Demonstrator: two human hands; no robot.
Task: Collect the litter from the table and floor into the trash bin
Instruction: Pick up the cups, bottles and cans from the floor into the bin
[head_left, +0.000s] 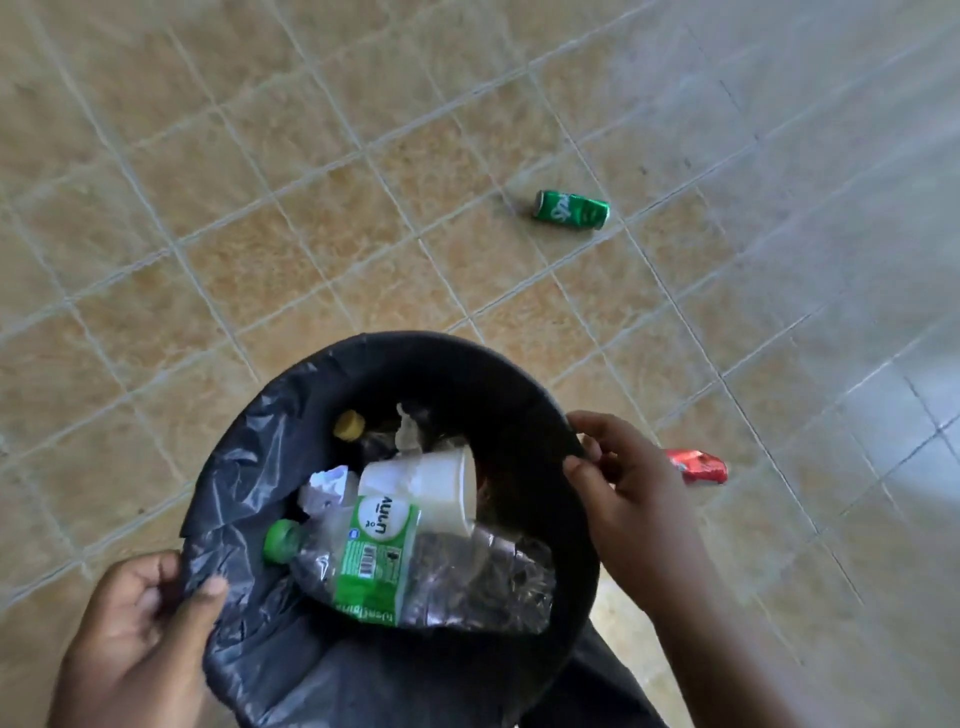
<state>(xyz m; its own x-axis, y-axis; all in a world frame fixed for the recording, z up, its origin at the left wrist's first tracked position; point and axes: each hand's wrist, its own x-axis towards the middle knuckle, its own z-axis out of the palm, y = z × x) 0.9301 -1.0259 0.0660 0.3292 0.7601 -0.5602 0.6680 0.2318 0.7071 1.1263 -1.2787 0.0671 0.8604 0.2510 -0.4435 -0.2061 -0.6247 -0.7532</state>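
Observation:
A round black trash bin lined with a black bag fills the lower middle of the head view. My left hand grips the bag-covered rim at the lower left. My right hand pinches the rim on the right side. Inside the bin lie a clear plastic bottle with a green label and green cap, a white paper cup, crumpled wrappers and a yellow cap. On the floor beyond the bin rests a green soda can on its side. A crushed red can lies just right of my right hand.
The floor is tan tile with pale grout lines, brighter and glossier toward the right. A dark trouser leg shows below the bin at the bottom edge.

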